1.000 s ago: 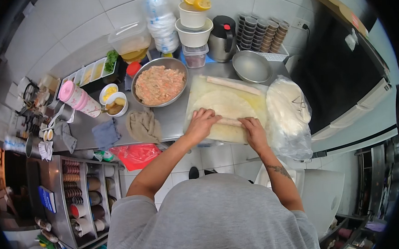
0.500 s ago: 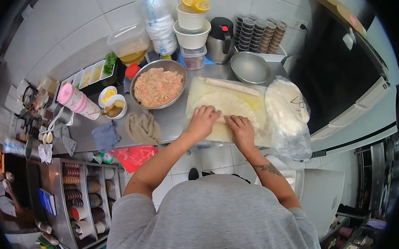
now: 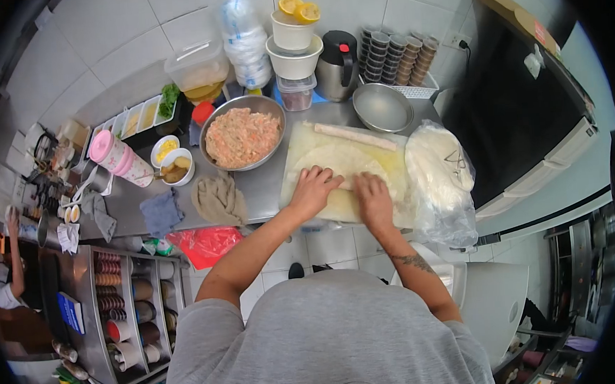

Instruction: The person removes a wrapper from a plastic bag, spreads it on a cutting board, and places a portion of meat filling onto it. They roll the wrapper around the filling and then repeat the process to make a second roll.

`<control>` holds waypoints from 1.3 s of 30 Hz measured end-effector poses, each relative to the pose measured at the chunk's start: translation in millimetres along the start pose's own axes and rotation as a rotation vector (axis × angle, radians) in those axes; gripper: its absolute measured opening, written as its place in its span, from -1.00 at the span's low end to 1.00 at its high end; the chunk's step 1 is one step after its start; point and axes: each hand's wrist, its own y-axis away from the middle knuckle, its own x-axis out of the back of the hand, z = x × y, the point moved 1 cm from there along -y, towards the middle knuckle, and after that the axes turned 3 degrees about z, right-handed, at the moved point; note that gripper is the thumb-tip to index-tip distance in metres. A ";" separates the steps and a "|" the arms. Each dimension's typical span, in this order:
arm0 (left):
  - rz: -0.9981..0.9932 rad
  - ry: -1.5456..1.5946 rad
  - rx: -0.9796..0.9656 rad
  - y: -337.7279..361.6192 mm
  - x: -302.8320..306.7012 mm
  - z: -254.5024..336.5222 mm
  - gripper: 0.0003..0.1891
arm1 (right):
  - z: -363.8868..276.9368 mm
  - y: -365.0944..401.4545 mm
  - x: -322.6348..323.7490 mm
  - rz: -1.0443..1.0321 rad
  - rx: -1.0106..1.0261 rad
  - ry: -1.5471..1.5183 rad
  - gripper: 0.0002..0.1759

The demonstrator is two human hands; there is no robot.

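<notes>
Right, both hands are down on the cutting board [image 3: 393, 165], which sits on the steel counter [image 3: 265, 184]. Left hand [image 3: 312, 188]: palm-down, fingers loosely bent, tips pressing the half-rolled wrapper [image 3: 341, 160], not clamped round anything. Right hand [image 3: 373, 196]: flat, palm-down, fingers stretched forward over the same rolled edge, just beside the left hand. The rolled part is mostly hidden under the fingers; only a short pale stretch shows between the hands. The unrolled part of the wrapper lies flat on the board beyond the fingertips. One finished roll [image 3: 355, 136] lies along the board's far edge, apart from both hands. Left of the board: steel bowl of pinkish-orange filling [image 3: 242, 136]; touching the board or just beside it, can't tell. Behind the board: empty steel bowl [image 3: 382, 107]. Right of the board: plastic bag of pale round sheets [image 3: 438, 166], up against the board's edge. Beige cloth [image 3: 218, 197] lies on the counter near the left forearm.
</notes>
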 end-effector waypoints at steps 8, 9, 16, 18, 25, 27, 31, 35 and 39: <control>0.060 -0.030 0.034 -7.1 -1.3 -2.7 -0.55 | -2.7 -10.3 -11.7 -0.042 0.036 0.047 -0.54; 0.075 -0.041 0.029 -5.4 -2.2 -1.3 -0.54 | -0.5 -13.2 -11.6 -0.058 0.026 0.032 -0.54; 0.075 -0.081 0.042 -0.9 -9.6 -4.1 -0.52 | 11.7 -18.0 -13.2 -0.131 -0.100 -0.084 -0.55; 0.026 -0.087 0.063 -3.3 -7.9 -6.1 -0.52 | 9.7 -19.0 -12.7 -0.077 -0.040 -0.036 -0.54; 0.022 -0.061 0.061 -10.8 -10.3 -15.4 -0.51 | 3.1 -16.1 -23.9 -0.038 0.062 0.083 -0.54; 0.063 -0.061 0.050 -10.2 -7.7 -15.3 -0.50 | 7.1 -20.0 -23.4 -0.055 0.057 0.067 -0.54; 0.093 -0.112 0.019 -1.1 -5.7 -16.4 -0.47 | 14.4 -27.3 -20.6 -0.149 0.025 0.023 -0.53; 0.033 -0.109 0.020 -3.8 -6.9 -23.2 -0.46 | 24.5 -29.2 -4.1 -0.170 -0.103 -0.209 -0.57; -0.022 -0.124 0.038 -7.2 -4.5 -26.1 -0.46 | 55.6 -7.5 -0.3 -0.069 -0.193 -0.171 -0.69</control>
